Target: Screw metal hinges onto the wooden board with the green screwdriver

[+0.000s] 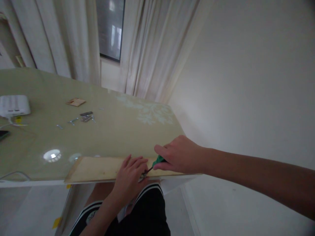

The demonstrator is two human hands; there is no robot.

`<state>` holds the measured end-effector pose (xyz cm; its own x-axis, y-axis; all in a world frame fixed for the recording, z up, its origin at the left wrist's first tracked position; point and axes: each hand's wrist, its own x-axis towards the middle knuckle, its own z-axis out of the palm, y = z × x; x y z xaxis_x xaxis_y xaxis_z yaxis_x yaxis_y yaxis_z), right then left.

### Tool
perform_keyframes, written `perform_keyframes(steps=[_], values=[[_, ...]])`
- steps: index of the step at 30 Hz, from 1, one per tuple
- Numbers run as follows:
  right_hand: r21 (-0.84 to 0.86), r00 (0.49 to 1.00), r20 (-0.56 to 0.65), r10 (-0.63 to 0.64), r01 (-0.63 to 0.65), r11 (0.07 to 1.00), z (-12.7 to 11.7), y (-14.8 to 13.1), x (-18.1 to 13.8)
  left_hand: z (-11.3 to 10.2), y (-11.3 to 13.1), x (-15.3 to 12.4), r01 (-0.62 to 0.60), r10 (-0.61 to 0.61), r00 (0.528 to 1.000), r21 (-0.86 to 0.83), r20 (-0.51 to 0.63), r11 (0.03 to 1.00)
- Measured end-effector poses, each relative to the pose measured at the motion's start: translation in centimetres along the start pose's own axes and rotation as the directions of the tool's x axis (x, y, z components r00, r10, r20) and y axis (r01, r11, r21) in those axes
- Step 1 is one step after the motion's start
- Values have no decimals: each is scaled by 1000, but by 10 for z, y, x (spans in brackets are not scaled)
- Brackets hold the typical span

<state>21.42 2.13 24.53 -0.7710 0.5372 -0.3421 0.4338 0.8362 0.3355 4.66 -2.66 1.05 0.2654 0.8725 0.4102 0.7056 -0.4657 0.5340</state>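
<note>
Left hand (130, 175) flat, palm down, fingers extended forward, forearm rising from below; right hand (180, 154) curled in a closed grip, knuckles up, bare forearm stretched in from the right.

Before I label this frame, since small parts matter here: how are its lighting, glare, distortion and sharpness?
Head view: dim, even indoor light, a round lamp glare on the glossy table; frame tilted, right forearm stretched by the wide lens; left hand, right hand and green screwdriver are reasonably sharp; the metal bits are too small to make out.
</note>
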Motion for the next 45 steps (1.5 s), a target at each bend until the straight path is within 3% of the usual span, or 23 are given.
perform_keyframes(steps=[3,10,18,25,34,36,41,45], values=[[4,997,25,76,-76,997,2,-1,-2,0,-1,0,7,-7,1000,-15,-2,1000],[4,995,-6,-103,103,995,-7,10,-6,-3,0,0,16,-16,1000,-22,12,1000],[-9,999,18,46,-46,999,-1,-1,3,-5,2,2,47,-46,998,-20,51,999],[30,990,-28,-137,138,990,-11,15,-3,-4,2,1,55,-54,997,-18,62,998],[14,992,-20,122,-121,993,6,2,2,-3,2,0,43,-43,999,-5,31,999],[55,995,-8,97,-97,994,6,6,1,-3,1,-1,44,-44,999,-5,28,999],[202,993,38,-109,99,974,-6,14,2,-1,-1,-1,37,-37,999,-3,25,999],[100,999,38,-14,10,995,-3,7,8,-2,-1,-1,34,-35,999,8,26,999]])
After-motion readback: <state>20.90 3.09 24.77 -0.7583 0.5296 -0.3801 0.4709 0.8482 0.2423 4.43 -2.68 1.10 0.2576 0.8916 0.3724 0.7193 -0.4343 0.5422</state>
